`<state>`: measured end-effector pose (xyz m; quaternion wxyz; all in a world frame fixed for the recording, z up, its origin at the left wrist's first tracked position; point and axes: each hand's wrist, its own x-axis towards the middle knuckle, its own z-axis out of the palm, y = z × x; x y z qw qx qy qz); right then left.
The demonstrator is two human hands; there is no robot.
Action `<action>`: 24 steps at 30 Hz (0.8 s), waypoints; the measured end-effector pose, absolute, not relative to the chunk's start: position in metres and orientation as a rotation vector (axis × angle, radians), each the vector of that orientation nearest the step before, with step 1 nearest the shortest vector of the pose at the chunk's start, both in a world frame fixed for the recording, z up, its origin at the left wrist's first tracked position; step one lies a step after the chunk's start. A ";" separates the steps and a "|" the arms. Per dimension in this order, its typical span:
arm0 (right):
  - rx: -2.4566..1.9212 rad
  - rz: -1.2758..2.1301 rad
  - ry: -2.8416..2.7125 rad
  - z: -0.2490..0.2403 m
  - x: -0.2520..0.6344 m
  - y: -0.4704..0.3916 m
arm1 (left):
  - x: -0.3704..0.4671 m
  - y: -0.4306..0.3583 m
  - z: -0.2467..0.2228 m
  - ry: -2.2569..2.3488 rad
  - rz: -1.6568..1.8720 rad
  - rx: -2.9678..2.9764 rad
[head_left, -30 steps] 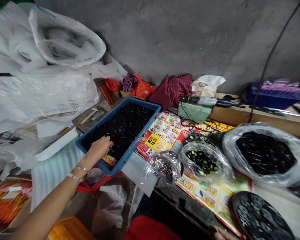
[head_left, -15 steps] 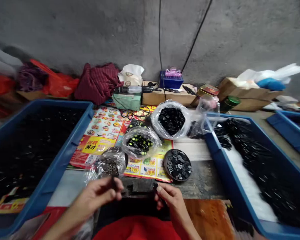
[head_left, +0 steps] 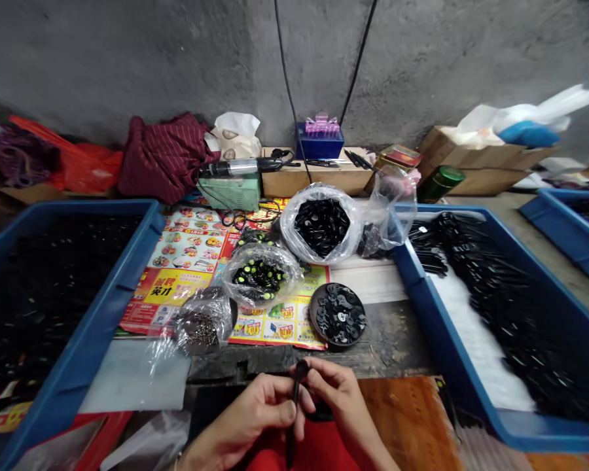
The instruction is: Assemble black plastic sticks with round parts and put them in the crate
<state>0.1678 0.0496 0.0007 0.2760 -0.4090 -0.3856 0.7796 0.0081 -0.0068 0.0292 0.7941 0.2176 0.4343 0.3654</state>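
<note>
Low in front of my red clothing, both hands meet at a slender black stick-like part [head_left: 294, 399] with a round, cup-shaped end. My left hand [head_left: 265, 409] is closed, thumb and fingers pinching the part's shaft, which hangs down below them. My right hand [head_left: 336, 386] is closed at the round upper end; whether a second small piece sits between its fingers is hidden. Just beyond stands a round tin [head_left: 338, 314] of flat black pieces. To its left are a plastic bag [head_left: 261, 275] of black pieces with yellow-green discs and a bag of small metal pins [head_left: 202, 327].
Blue bins of black parts flank me, one at left [head_left: 150, 226] and one at right [head_left: 417, 288]. A larger bag of black parts [head_left: 321, 226] sits on the newspaper [head_left: 177, 288]. Behind it, a rotary tool [head_left: 240, 167] lies on a green box [head_left: 230, 191]. Cables hang down the wall.
My hands, apart before, have come together at the black stick-like part. My left hand moved right to meet the right one. The camera view has shifted slightly and is sharper.
</note>
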 end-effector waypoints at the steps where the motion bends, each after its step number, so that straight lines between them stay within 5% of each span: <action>1: -1.079 2.107 -1.046 0.002 0.168 0.049 | 0.009 -0.006 0.028 0.932 0.782 0.460; 17: -1.164 2.235 -0.617 0.008 0.168 0.055 | 0.013 0.007 0.031 1.451 0.635 1.168; 24: -1.109 2.109 -0.977 0.006 0.174 0.061 | 0.005 0.019 0.034 1.447 0.902 1.043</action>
